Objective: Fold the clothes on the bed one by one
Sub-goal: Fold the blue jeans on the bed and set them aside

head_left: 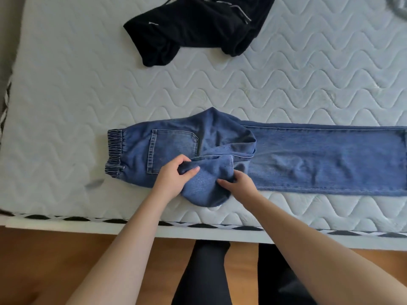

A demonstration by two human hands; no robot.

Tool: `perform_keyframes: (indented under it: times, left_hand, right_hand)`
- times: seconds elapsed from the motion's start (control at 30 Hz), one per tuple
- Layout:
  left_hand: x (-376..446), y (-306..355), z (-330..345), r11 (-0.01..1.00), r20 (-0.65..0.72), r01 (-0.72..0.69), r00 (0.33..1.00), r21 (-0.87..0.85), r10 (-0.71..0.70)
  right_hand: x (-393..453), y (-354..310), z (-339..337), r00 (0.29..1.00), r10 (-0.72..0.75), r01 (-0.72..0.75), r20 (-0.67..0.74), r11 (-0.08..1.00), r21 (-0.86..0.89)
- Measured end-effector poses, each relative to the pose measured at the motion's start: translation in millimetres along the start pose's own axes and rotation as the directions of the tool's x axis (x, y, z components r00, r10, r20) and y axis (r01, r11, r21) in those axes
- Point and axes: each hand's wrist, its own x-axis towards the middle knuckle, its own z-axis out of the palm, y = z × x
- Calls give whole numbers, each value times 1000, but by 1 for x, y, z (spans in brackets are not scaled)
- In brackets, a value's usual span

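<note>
A pair of blue jeans (308, 159) lies flat across the near part of the white quilted mattress (77, 102), elastic waistband at the left, legs running off to the right. The crotch part is bunched up near the front edge. My left hand (174, 177) grips that bunched denim with the thumb on top. On the right side of the same bunch, my right hand (237, 183) curls its fingers into the fold. A crumpled black garment (193, 27) lies at the far middle of the bed.
The mattress's front edge has black-and-white trim (88, 219), with wooden floor (44, 260) below it. My legs in dark trousers (202, 271) stand against the bed. A grey item (398, 7) shows at the top right corner.
</note>
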Motion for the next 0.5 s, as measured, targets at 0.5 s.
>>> perform_keyframes:
  times: [0.5]
  left_hand:
    - [15,139,70,835,297,-486,862,258,411]
  right_hand:
    - [-68,36,-154,904,-147,130,-403,989,-69]
